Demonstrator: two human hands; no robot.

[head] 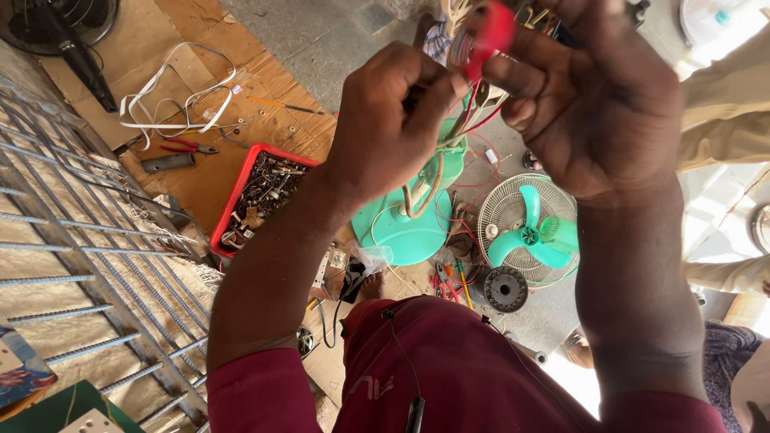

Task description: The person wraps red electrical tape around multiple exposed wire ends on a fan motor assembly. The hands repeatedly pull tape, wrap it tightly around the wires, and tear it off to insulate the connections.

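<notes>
While raised close to the camera: left hand pinched shut on wires; right hand closed around red part, directly above the wires. Wires running down between both hands toward green fan base on floor. Red tray of screws left.

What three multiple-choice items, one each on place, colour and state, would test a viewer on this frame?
1. Where does the red tray of metal parts lie?
A. on cardboard, on the left hand's side
B. on the fan base
C. on the person's lap

2. What colour are the fan blades?
A. white
B. turquoise
C. black

3. How is the red part held?
A. lying loose on the floor
B. pinched in the right hand, with the left hand closed beside it
C. resting in the tray

Answers: 1 A, cardboard shows under the tray; 2 B, the blades behind the grille are turquoise; 3 B, fingertips grip it.
</notes>
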